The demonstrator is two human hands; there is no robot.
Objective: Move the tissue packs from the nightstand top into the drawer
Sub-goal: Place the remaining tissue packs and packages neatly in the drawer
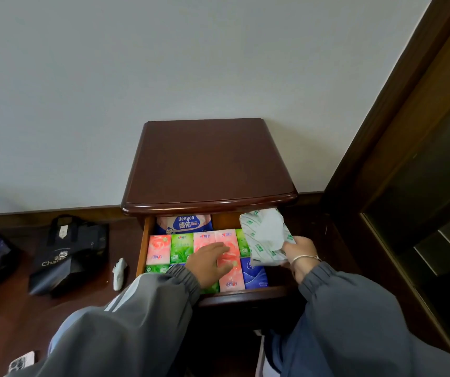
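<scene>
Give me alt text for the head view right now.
The right hand holds a white-and-green tissue pack over the open drawer, while the left hand rests flat on the colourful packs inside. The nightstand top is bare.

Open drawer (142,244) holds tissue packs (181,247), seemingly in rows.

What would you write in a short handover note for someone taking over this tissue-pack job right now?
Left hand: open, flat on the packs in the drawer.
Right hand: gripping a white-and-green tissue pack over the drawer's right side.
Done: nightstand top holds no packs; small packs fill the drawer in rows, Deeyeo pack at the back.
Left: set the held pack down in the drawer.
</scene>
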